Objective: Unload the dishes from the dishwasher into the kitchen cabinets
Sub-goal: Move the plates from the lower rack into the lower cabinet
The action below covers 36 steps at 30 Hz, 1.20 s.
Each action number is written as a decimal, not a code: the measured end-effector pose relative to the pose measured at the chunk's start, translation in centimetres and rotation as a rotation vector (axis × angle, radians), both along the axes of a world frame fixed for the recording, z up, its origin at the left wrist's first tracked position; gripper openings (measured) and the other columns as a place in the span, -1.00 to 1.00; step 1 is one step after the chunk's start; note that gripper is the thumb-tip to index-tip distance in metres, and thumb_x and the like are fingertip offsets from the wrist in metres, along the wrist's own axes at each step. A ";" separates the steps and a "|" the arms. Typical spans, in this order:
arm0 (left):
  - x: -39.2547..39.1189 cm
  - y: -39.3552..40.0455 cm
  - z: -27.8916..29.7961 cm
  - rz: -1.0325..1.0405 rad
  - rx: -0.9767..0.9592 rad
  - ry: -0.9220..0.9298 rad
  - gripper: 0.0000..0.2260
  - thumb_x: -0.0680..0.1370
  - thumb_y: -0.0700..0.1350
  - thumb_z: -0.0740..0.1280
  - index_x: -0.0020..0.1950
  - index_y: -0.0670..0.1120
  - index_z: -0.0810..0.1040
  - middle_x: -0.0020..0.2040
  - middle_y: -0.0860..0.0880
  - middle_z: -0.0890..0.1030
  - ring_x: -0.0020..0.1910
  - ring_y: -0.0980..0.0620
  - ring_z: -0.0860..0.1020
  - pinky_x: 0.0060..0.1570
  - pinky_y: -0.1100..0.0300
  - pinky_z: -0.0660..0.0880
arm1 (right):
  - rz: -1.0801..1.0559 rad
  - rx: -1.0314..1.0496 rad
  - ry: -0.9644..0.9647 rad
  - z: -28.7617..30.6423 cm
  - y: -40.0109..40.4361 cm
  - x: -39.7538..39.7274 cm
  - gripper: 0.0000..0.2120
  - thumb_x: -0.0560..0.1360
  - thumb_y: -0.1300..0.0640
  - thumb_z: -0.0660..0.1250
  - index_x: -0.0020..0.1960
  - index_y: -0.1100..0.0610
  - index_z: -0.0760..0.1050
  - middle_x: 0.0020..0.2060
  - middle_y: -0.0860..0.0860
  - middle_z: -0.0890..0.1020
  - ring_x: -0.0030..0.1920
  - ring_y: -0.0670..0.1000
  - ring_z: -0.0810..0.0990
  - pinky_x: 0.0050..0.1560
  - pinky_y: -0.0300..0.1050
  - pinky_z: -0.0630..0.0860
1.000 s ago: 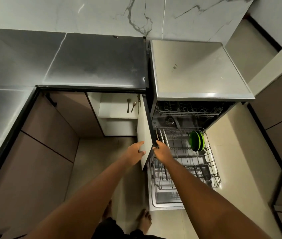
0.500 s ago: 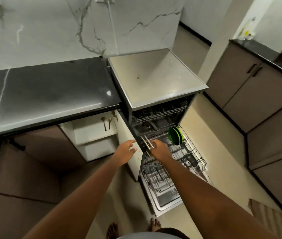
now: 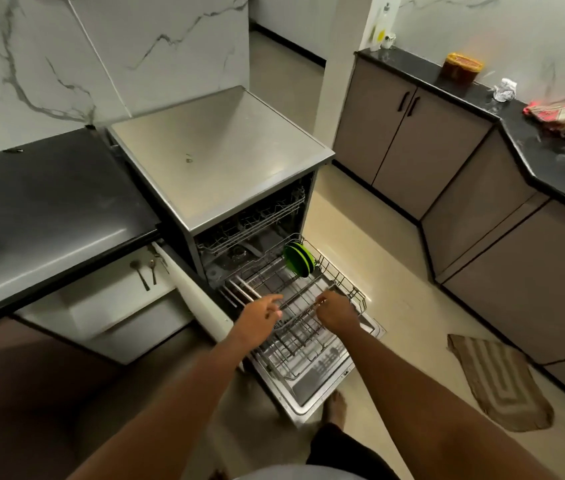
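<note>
Head view. Dishwasher (image 3: 218, 157) stands open, its door dropped flat to the floor, lower rack (image 3: 295, 306) drawn out over the door. The remaining load appears to be the green plates (image 3: 298, 259), standing on edge at the far end of the lower rack, close to the tub opening. Upper rack (image 3: 250, 220) sits inside; I see nothing in it, though the interior is dark.

Left hand (image 3: 257, 315): fingers loosely spread, empty, hovering over the near left part of the rack. Right hand (image 3: 336, 311): fingers bent down at the rack wires; whether it grips a wire or just hangs above it I cannot tell.

Open cabinet (image 3: 108, 299) to the left, under the dark surface (image 3: 42, 202); two spoons (image 3: 146, 271) lie on its shelf. Its white door (image 3: 198, 299) swings out right beside the dishwasher.

Risks, judged from this layout:
- Plates are beyond both hands; reaching over the tines could snag a wrist or tip the plates against each other.
- Carrying plates left means passing the open cabinet door; an edge could strike it.
- A bare foot (image 3: 334, 407) stands just beside the lowered dishwasher door; a dropped plate or a misstep there could hurt.
</note>
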<state>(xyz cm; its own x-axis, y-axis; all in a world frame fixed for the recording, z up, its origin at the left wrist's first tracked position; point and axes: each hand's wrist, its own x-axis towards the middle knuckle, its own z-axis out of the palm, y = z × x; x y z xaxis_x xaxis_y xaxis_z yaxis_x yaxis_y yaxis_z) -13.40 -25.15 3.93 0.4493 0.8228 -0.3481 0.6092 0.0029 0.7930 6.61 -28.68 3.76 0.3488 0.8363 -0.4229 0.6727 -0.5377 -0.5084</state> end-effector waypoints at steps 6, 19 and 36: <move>5.2 2.6 -2.4 0.110 -0.168 -0.004 -0.62 0.63 -0.15 0.27 0.45 -0.07 0.40 0.27 -0.11 0.56 0.24 0.00 0.52 0.22 0.17 0.45 | 0.078 -0.054 0.003 -2.8 3.3 5.7 -0.74 0.51 0.25 0.28 0.16 0.12 0.59 0.06 0.10 0.65 0.03 0.10 0.63 0.07 0.02 0.61; 10.8 9.2 -12.0 0.795 -0.400 0.010 -0.60 0.63 -0.10 0.26 0.47 -0.08 0.35 0.35 -0.13 0.49 0.26 -0.07 0.51 0.12 0.16 0.45 | 0.478 -0.084 0.013 -13.3 14.8 10.6 -0.87 0.56 0.13 0.31 0.04 0.10 0.60 -0.15 0.02 0.68 -0.14 0.00 0.63 -0.05 -0.09 0.61; 8.3 13.5 -35.2 1.230 -0.568 -0.153 -0.72 0.59 -0.20 0.32 0.31 -0.10 0.50 0.18 -0.13 0.60 0.09 -0.10 0.59 -0.16 0.18 0.50 | 0.543 -0.062 0.050 -37.2 25.1 1.7 -0.78 0.47 0.02 0.43 0.11 -0.02 0.60 -0.11 -0.06 0.71 -0.09 -0.03 0.68 -0.07 -0.15 0.61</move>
